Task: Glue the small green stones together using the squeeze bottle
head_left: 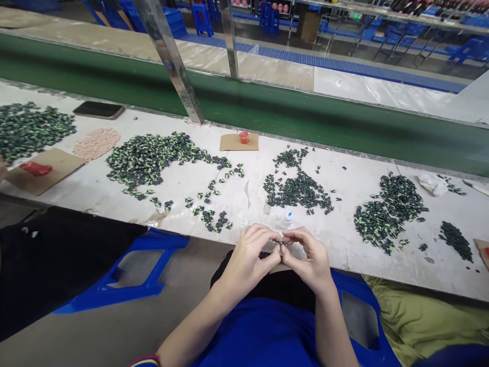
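Observation:
Both of my hands meet at the table's front edge, thumbs and forefingers pinched round one small dark green part (280, 243). My left hand (250, 257) grips its left side, and my right hand (309, 257) grips the right. Fingertips cover most of the part, so its exact kind is unclear. Just beyond the hands stands a small white bottle (286, 218) with a blue tip. Behind that lies a pile of small dark parts (300, 189). To the left, dark pieces with bright green marks (148, 158) form a large heap, with loose ones (216, 220) scattered nearer me.
A red cup (243, 136) sits on cardboard (229, 142) at the back. More piles (393, 209) lie right, near crumpled white paper (433, 183). At left are pale pink pieces (97, 143), a phone (98, 109) and a person's dark clothing (57, 260). A metal post (171, 61) rises behind.

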`<state>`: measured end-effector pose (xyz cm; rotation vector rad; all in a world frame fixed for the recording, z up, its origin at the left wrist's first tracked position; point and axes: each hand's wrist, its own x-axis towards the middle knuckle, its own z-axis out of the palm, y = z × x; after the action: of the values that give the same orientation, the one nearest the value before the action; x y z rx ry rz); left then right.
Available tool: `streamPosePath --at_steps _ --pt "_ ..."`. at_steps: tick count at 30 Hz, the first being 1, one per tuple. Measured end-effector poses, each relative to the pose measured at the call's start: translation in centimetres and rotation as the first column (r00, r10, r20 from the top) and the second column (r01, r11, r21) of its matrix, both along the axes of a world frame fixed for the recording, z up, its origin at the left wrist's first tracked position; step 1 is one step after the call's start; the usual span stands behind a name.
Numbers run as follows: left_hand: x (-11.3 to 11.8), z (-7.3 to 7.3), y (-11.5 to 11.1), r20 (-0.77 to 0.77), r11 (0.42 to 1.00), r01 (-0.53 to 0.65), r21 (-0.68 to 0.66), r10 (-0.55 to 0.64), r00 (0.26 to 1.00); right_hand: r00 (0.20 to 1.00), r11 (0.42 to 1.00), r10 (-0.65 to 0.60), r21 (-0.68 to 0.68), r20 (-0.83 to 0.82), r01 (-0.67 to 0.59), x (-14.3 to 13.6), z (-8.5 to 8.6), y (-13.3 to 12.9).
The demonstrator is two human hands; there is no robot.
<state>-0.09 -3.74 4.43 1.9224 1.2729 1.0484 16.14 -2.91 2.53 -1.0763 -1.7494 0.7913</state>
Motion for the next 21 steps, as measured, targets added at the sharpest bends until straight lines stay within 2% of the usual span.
streamPosePath --at_steps 4,7,8,10,11,12,14,15,16,17,18,19,21 --pt "0.4 -0.1 -0.3 -0.001 0.998 0.002 0.065 -0.002 1.000 1.000 1.000 0.006 0.022 0.022 -0.006 0.1 0.4 -0.2" --pt "0.0 -0.3 -0.3 0.036 0.992 0.121 0.037 -0.122 0.992 0.997 0.999 0.006 0.035 0.076 -0.009 1.6 0.6 -0.4" --pt "-0.4 -0.4 -0.3 0.025 0.988 0.151 0.015 -0.152 0.988 0.996 0.999 -0.019 0.033 0.091 0.016 2.4 0.4 -0.4" --pt "-1.6 -0.7 0.0 -0.041 0.992 0.127 -0.017 -0.127 0.991 0.980 0.985 -0.170 0.026 0.103 0.168 4.7 -0.1 0.0" --pt "-2.5 -1.0 0.2 -0.089 0.998 0.064 -0.017 -0.065 0.994 0.949 0.954 -0.301 0.024 0.096 0.300 5.9 -0.5 0.3" --pt "-3.4 -1.3 0.5 -0.140 1.000 -0.026 -0.002 0.026 0.990 0.885 0.890 -0.456 0.030 0.094 0.455 7.1 -0.8 0.7" --pt "-5.2 -2.0 1.1 -0.248 0.969 -0.243 0.043 0.246 0.937 0.699 0.702 -0.712 0.075 0.072 0.708 9.1 -1.3 1.5" --pt "-6.0 -2.3 1.5 -0.315 0.935 -0.348 0.061 0.349 0.883 0.617 0.621 -0.783 0.128 0.074 0.773 9.7 -1.4 1.8" --pt "-6.6 -2.6 1.8 -0.383 0.899 -0.431 0.071 0.424 0.821 0.563 0.567 -0.822 0.190 0.082 0.801 9.9 -1.4 2.1" --pt "-7.1 -2.8 2.0 -0.445 0.868 -0.491 0.076 0.470 0.763 0.546 0.551 -0.832 0.253 0.096 0.795 9.9 -1.3 2.2" --pt "-7.5 -2.9 2.3 -0.499 0.846 -0.529 0.072 0.490 0.715 0.567 0.575 -0.814 0.298 0.122 0.762 9.5 -1.2 2.3" --pt "-7.6 -3.0 2.4 -0.541 0.832 -0.551 0.063 0.493 0.682 0.616 0.631 -0.771 0.315 0.159 0.709 8.8 -1.2 2.3" --pt "-7.6 -3.0 2.7 -0.589 0.823 -0.567 0.041 0.478 0.651 0.745 0.783 -0.619 0.272 0.249 0.559 7.0 -1.3 2.3"
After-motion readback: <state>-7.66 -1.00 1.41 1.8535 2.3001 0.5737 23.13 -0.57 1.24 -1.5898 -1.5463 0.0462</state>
